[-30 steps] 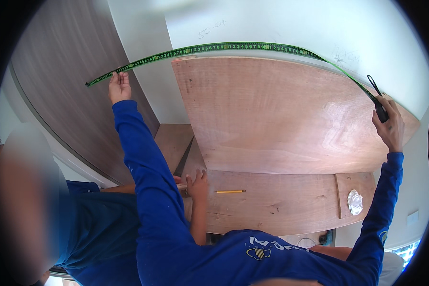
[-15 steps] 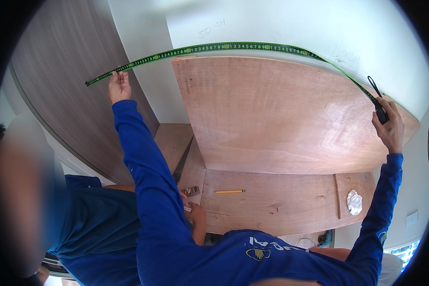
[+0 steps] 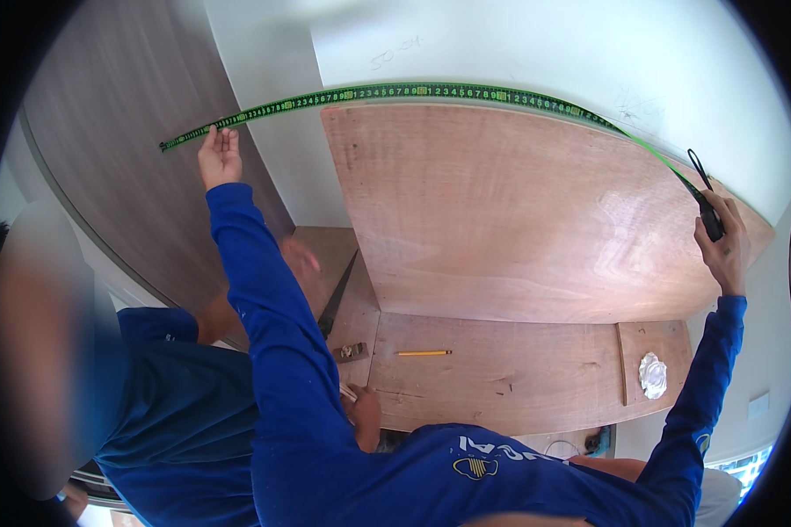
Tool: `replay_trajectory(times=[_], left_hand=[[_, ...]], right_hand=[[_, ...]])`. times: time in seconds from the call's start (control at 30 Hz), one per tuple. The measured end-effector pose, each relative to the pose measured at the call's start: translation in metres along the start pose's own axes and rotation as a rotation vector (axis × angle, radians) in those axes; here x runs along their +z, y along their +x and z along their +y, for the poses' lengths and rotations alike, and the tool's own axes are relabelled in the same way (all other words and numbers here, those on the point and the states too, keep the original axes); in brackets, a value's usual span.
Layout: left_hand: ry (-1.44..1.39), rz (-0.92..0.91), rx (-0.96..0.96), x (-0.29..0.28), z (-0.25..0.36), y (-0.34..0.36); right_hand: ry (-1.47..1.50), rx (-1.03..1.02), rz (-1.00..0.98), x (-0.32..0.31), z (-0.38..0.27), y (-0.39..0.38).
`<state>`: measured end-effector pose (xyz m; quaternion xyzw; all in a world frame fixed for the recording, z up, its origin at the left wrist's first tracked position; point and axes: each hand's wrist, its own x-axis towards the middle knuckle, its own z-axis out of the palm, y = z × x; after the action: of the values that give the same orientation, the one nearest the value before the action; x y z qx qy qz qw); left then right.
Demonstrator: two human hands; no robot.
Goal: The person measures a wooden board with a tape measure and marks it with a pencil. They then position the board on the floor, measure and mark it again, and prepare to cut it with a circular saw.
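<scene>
A green and black tape measure (image 3: pixel 422 91) is drawn out in a long arc above the upright plywood sheet (image 3: pixel 536 211). My left hand (image 3: pixel 220 158) pinches the blade between thumb and finger a little short of its free end, in front of the grey-brown wood-grain panel (image 3: pixel 141 88). At the far right, my right hand (image 3: pixel 724 250) is wrapped around the black tape case (image 3: pixel 710 221), whose wrist loop sticks up. From case to left hand the blade bows upward, passing close to the sheet's top edge.
A co-worker in dark blue (image 3: pixel 176 395) stands at my left; one blurred hand (image 3: pixel 301 261) reaches past my left forearm. On the plywood surface (image 3: pixel 483 386) lie a yellow pencil (image 3: pixel 424 353), a small block-shaped tool (image 3: pixel 351 352), a dark blade-like strip (image 3: pixel 338 303) and a crumpled whitish disc (image 3: pixel 652 376).
My right hand has moved slightly right and down with the tape case, drawing out a bit more blade. A co-worker's hand has risen beside my left forearm.
</scene>
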<state>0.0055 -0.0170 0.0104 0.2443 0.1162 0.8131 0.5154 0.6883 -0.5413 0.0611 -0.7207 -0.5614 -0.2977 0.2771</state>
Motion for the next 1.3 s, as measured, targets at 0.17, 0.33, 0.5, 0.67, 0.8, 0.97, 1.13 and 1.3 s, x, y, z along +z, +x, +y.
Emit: replay_trajectory(times=[0.17,0.33,0.5,0.67,0.8,0.97,1.13,1.3], left_hand=[[0.121,-0.083,-0.050,0.011,0.009,-0.010],[0.249,-0.057,-0.046,0.029,0.014,-0.021],[0.274,-0.195,-0.035,0.052,0.019,-0.028],[0.413,-0.148,-0.016,0.070,0.021,-0.045],[0.562,-0.083,0.043,0.077,0.021,-0.061],[0.712,-0.076,0.115,0.082,0.022,-0.070],[0.823,-0.184,0.013,0.080,0.012,-0.082],[0.831,-0.187,-0.018,0.073,-0.006,-0.108]], right_hand=[[0.122,-0.056,-0.063,-0.010,0.005,-0.016],[0.310,-0.029,-0.331,-0.004,0.005,-0.061],[0.567,0.204,-0.644,0.024,-0.001,-0.125],[0.702,0.237,-0.858,0.063,-0.011,-0.194],[0.970,0.301,-1.149,0.104,-0.045,-0.251],[1.321,0.206,-1.342,0.152,-0.121,-0.315],[1.504,0.277,-1.438,0.201,-0.181,-0.339],[1.598,0.284,-1.502,0.235,-0.209,-0.349]])
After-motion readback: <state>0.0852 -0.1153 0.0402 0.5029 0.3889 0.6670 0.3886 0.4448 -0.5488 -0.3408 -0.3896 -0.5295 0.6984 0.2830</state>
